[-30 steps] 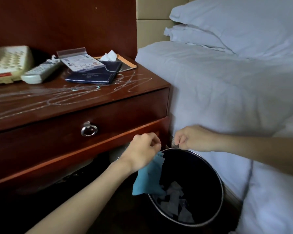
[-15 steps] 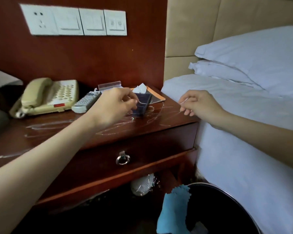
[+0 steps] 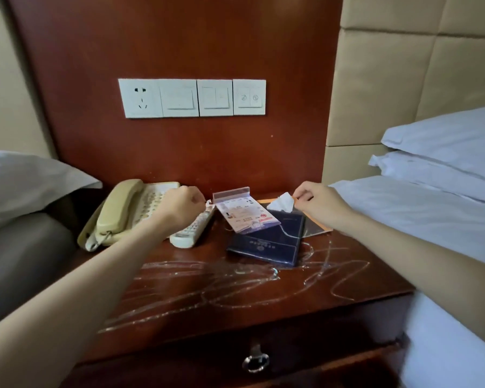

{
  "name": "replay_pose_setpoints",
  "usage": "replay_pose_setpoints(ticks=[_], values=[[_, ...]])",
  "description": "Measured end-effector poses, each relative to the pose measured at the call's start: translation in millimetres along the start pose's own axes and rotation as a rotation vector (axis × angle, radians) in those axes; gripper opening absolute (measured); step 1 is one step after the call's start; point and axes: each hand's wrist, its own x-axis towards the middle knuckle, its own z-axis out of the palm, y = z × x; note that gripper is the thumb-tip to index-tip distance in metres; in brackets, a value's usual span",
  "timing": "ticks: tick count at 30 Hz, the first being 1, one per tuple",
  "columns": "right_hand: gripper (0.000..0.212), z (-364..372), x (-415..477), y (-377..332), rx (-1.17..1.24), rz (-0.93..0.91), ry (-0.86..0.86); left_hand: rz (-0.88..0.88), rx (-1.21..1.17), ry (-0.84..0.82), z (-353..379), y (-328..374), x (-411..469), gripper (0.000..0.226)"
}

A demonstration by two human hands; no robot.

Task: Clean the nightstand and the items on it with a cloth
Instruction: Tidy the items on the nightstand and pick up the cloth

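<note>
The dark wooden nightstand (image 3: 263, 309) has white scribbled streaks across its top. On it stand a beige phone (image 3: 123, 214), a white remote (image 3: 192, 229), a clear card stand (image 3: 244, 214) and a dark blue folder (image 3: 269, 242) lying on an orange-edged pad (image 3: 317, 229). My left hand (image 3: 181, 204) is curled over the remote's far end, its fingertips pinching a small white paper scrap (image 3: 208, 203). My right hand (image 3: 318, 201) pinches a crumpled white tissue (image 3: 281, 203) behind the folder. No cloth is in view.
A white switch and socket panel (image 3: 192, 98) is on the wood wall behind. A bed with white sheets (image 3: 431, 219) and pillows (image 3: 454, 141) borders the right side; another pillow (image 3: 25, 183) lies at left. The drawer's ring pull (image 3: 255, 359) is at bottom centre.
My view rose from the bin and the blue cloth on its rim to the nightstand top. Both hands moved up and back, the left to the remote's end, the right to the tissue.
</note>
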Motion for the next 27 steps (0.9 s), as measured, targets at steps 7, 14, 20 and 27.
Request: replay_pose_setpoints(ticks=[7, 14, 20, 27], values=[[0.033, 30.8, 55.3, 0.3, -0.082, 0.006, -0.107, 0.032, 0.132, -0.082, 8.6, -8.5, 55.4, 0.034], [0.024, 44.3, 69.7, 9.7, -0.234, -0.002, -0.209, -0.004, 0.263, -0.212, 35.7, -14.2, 82.2, 0.022], [0.025, 48.9, 72.6, 11.2, -0.254, -0.006, -0.124, -0.022, 0.316, -0.169, 47.4, -23.5, 87.9, 0.016], [0.021, 56.3, 70.9, 7.9, -0.298, -0.008, -0.085, 0.003, 0.246, -0.113, 48.1, -28.0, 87.4, 0.017]])
